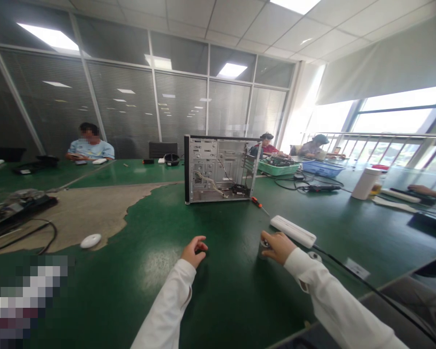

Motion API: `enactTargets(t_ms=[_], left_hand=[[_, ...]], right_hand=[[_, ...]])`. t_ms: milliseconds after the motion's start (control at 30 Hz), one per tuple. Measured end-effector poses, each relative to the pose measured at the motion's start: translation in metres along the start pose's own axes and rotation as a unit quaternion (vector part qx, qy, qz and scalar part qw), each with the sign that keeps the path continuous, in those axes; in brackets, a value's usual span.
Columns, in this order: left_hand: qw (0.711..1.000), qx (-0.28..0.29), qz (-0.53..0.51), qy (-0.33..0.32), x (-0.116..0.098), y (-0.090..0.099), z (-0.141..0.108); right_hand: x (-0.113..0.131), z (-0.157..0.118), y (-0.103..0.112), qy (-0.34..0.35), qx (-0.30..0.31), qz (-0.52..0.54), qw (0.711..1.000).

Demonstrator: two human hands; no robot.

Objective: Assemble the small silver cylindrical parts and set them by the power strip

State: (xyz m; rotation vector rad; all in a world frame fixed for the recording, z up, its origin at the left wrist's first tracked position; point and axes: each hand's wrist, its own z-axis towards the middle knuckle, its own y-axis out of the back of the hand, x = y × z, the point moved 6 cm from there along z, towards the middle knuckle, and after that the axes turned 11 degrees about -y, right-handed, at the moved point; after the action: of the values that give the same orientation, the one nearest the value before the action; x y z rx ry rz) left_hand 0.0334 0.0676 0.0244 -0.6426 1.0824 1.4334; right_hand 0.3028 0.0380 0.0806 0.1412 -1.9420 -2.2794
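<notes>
My left hand [195,251] is over the green table with its fingers curved and apart, holding nothing. To the right, my right hand [279,246] has its fingers round a small grey object [263,249] at the table surface; what it is cannot be made out. An open computer case [221,169] stands upright beyond my hands, its inside with cables facing me. By the case's lower right corner lies a screwdriver [256,202] with an orange and black handle. A white power strip [293,231] lies just behind my right hand.
A white bottle [365,183] stands at the right. Green [280,168] and blue [322,168] baskets are behind the case. Electronic parts [14,208] and a white oval object [90,241] lie at the left. Several people sit around the green table [218,223].
</notes>
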Motion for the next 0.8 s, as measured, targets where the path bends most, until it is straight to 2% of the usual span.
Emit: enactTargets(t_ms=[133,233,400,467,567,700,800], left_hand=[[0.999,0.028,0.02,-0.001,-0.008,0.0,-0.001],[0.997,0.027,0.068,0.004,-0.01,0.002,-0.002],[0.995,-0.016,0.094,0.0,-0.005,0.011,-0.002],[0.996,-0.032,0.088,-0.006,-0.002,0.02,-0.001],[0.997,-0.02,0.072,-0.016,0.001,0.029,0.001],[0.998,-0.007,0.06,-0.004,0.001,0.034,0.005],[0.997,-0.015,0.07,0.01,0.002,0.033,0.006]], right_hand=[[0.041,0.006,0.0,0.04,0.001,0.062,0.997],[0.078,0.018,-0.001,0.062,0.001,0.11,0.992],[0.15,0.044,-0.006,0.117,-0.012,0.205,0.972],[0.17,0.05,-0.013,0.142,-0.013,0.259,0.955],[0.18,0.054,-0.028,0.148,-0.017,0.374,0.916],[0.169,0.058,-0.052,0.123,0.012,0.488,0.864],[0.16,0.061,-0.058,0.097,0.017,0.53,0.842]])
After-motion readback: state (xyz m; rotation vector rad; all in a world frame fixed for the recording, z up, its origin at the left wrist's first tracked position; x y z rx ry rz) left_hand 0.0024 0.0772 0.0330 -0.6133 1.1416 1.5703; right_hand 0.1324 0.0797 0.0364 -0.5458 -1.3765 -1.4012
